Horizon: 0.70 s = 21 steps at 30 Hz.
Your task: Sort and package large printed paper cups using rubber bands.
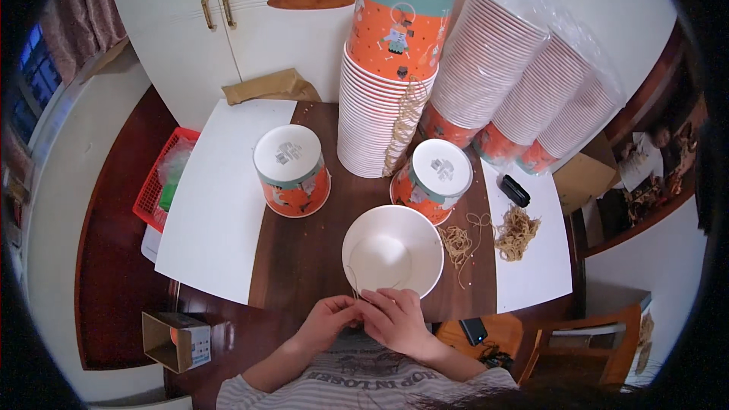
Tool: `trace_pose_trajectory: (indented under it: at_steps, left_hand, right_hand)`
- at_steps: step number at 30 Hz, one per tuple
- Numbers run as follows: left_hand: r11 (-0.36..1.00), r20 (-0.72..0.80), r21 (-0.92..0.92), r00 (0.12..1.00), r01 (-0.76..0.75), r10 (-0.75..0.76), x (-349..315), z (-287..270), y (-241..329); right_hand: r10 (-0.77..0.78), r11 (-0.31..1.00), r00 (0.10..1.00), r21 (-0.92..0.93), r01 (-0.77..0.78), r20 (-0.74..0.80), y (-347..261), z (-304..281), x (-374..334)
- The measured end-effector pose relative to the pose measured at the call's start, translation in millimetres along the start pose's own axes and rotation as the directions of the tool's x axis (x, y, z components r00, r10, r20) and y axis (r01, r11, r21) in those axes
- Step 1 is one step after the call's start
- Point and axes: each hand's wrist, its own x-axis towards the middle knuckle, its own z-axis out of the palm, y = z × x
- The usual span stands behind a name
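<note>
Just in front of the near table edge, my left hand (328, 322) and my right hand (396, 321) meet with fingers pinched together. A thin tan string (353, 276) rises from between them and loops over the bucket's rim; its held end is hidden by my fingers. Right beyond my hands, a white-lined paper bucket (392, 247) stands with its mouth up, close to my right fingertips. Loose tan string (456, 246) lies to the bucket's right, and a larger tangled pile of string (517, 232) sits further right on the white panel.
Two orange paper buckets, one left (290, 170) and one right (433, 181), stand upside down. Behind them rises a tall bucket stack (380, 118) with strings hanging down it. Plastic-wrapped stacks (490, 61) lean at the back right. A black stapler-like object (515, 190) lies near the string pile.
</note>
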Motion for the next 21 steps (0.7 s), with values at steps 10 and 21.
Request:
trace_pose_trajectory:
  at_steps: [10, 21]
  left_hand:
    - [0.968, -0.118, 0.201, 0.978, -0.148, 0.173, -1, 7, 4]
    - [0.937, -0.091, 0.288, 0.968, -0.2, 0.234, -3, 12, 11]
  right_hand:
    - [0.057, 0.997, 0.997, -0.047, -0.055, 0.044, 5, 3, -6]
    - [0.08, 0.994, 0.997, -0.079, -0.081, -0.009, 5, 7, 7]
